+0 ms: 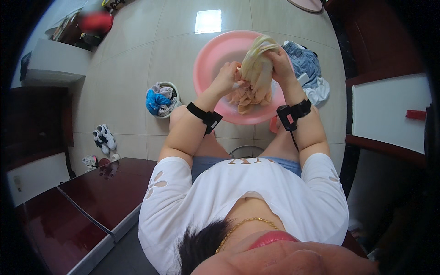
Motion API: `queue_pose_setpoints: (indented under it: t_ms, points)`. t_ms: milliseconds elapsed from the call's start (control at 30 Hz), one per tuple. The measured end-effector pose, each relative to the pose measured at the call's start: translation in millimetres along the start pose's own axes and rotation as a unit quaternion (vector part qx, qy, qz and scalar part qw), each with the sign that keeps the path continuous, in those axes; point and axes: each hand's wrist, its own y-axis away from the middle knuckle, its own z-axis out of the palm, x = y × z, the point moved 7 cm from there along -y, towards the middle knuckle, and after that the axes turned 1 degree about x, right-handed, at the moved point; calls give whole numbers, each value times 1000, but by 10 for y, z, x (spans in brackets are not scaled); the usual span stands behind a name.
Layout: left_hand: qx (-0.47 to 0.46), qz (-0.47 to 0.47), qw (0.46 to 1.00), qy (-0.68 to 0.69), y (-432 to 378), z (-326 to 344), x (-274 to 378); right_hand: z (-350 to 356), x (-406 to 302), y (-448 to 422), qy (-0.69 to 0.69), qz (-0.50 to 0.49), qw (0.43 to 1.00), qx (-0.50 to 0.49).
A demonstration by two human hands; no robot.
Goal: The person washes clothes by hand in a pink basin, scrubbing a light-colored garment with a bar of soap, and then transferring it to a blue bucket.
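A large round pink plastic basin (209, 58) stands on the floor before my knees. Above it, a wet cream and peach cloth (256, 74) hangs bunched between my hands, its lower folds down in the basin. My right hand (280, 63) grips the upper bunch of the cloth. At the cloth's left edge, my left hand (230, 77) has its fingers bent around a part of the fabric. What the basin holds beneath the cloth is mostly hidden.
Denim clothing (304, 63) and a white cloth (318, 92) lie right of the basin. To the left stands a small pail (177, 92) of blue and grey clothes. Sneakers (106, 137) sit farther left, near a glossy dark red tabletop (103, 192). Dark red furniture lines the right side.
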Motion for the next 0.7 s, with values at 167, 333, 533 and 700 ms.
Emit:
queue_pose_setpoints:
  t_ms: [167, 333, 533, 700]
  points:
    - [45, -7, 999, -17, -23, 29, 102, -210, -73, -39, -168, 1, 985, 48]
    - [170, 74, 982, -23, -61, -274, 171, -510, -120, -109, -183, 8, 968, 170]
    - [140, -108, 961, 211, -119, -132, -250, -391, -35, -95, -200, 53, 971, 117]
    - [99, -92, 923, 359, -159, 183, -272, 3, 89, -8, -270, 81, 958, -48]
